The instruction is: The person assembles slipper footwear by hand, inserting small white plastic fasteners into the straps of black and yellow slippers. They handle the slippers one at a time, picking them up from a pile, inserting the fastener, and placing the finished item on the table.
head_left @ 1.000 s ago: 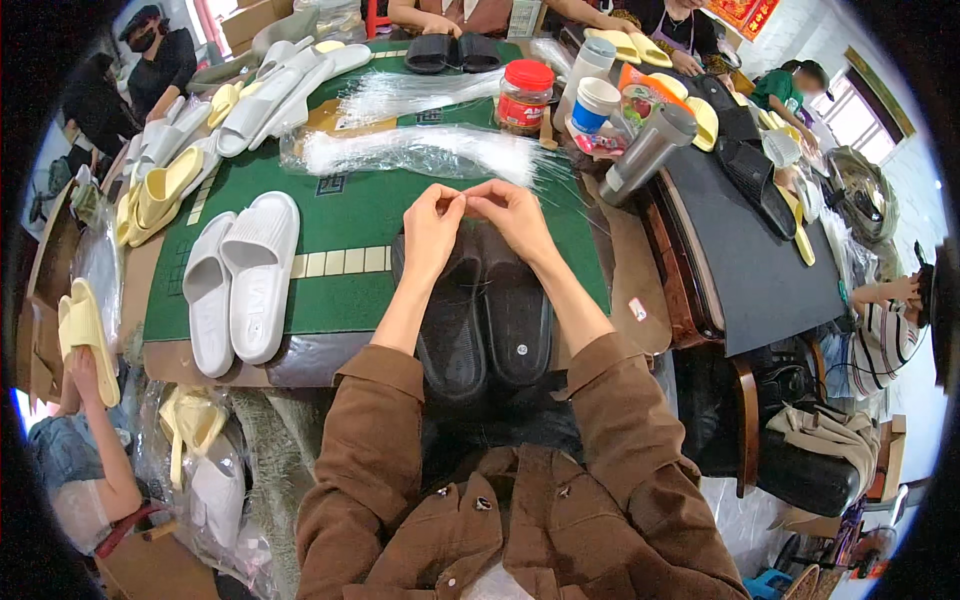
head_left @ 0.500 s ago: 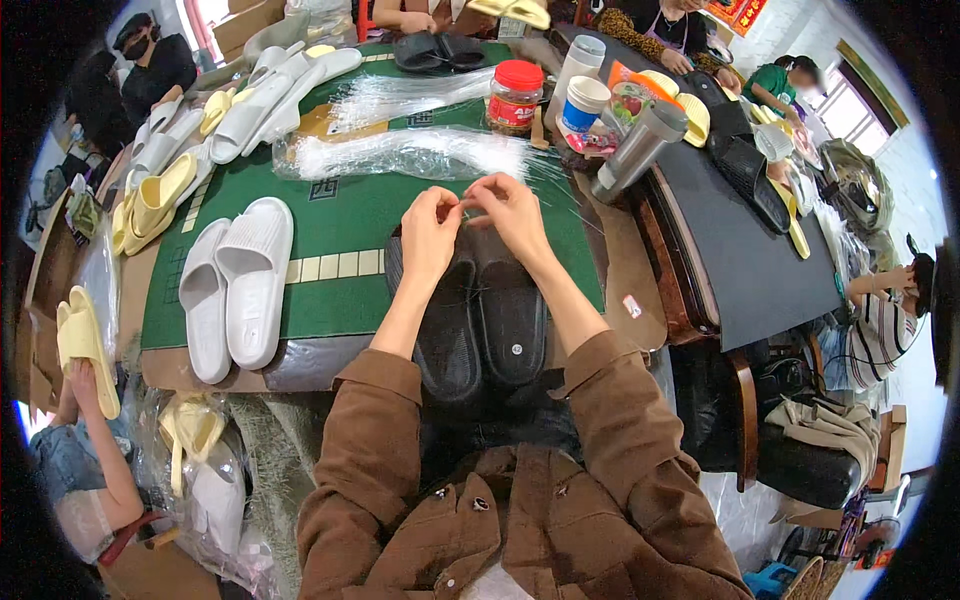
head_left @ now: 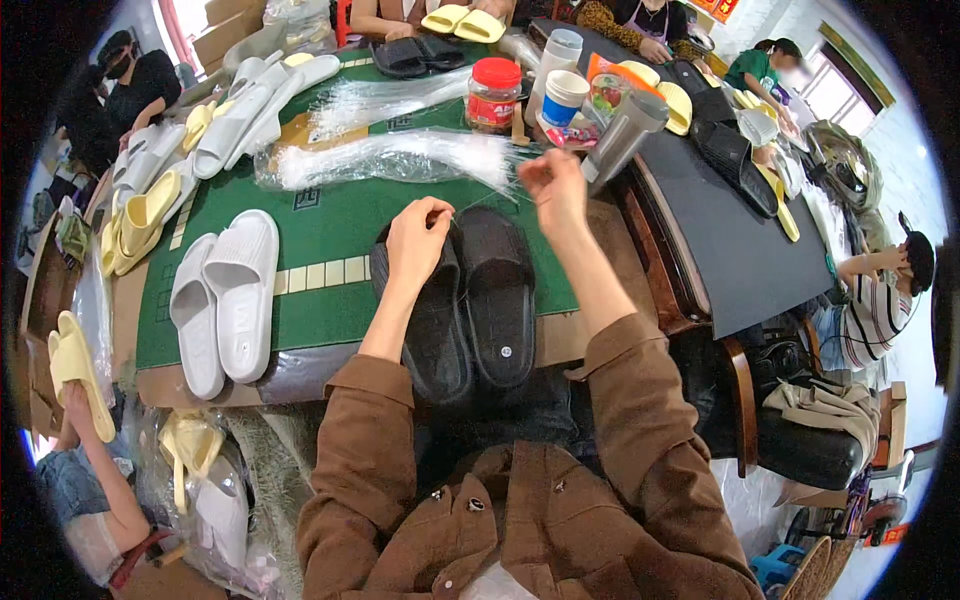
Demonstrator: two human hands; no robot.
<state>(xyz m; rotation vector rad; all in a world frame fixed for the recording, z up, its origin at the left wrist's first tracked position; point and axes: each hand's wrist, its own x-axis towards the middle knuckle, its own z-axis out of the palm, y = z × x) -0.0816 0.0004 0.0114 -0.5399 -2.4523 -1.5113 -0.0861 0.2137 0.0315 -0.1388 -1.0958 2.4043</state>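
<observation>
A pair of black slide slippers (head_left: pixel 497 300) lies side by side at the table's near edge, toes pointing away from me. Over the left slipper's toe, my left hand (head_left: pixel 418 240) is closed in a pinch on a thin clear plastic strand (head_left: pixel 470 208). My right hand (head_left: pixel 556 192) is raised farther right and higher, its fingers curled together. The strand appears to run faintly toward it, though its far end is hard to see. Beyond my hands lies a bundle of similar clear strands (head_left: pixel 400 163) in a plastic bag.
White slippers (head_left: pixel 240 300) lie left on the green mat (head_left: pixel 320 325). A red-lidded jar (head_left: pixel 494 95), a paper cup (head_left: pixel 564 100) and a steel flask (head_left: pixel 625 138) stand beyond my right hand. More slippers are heaped far left. Other people work around the tables.
My hands were together over the black slippers; now the right one has moved away to the right and up. The left stays over the left slipper. The whole view has shifted slightly.
</observation>
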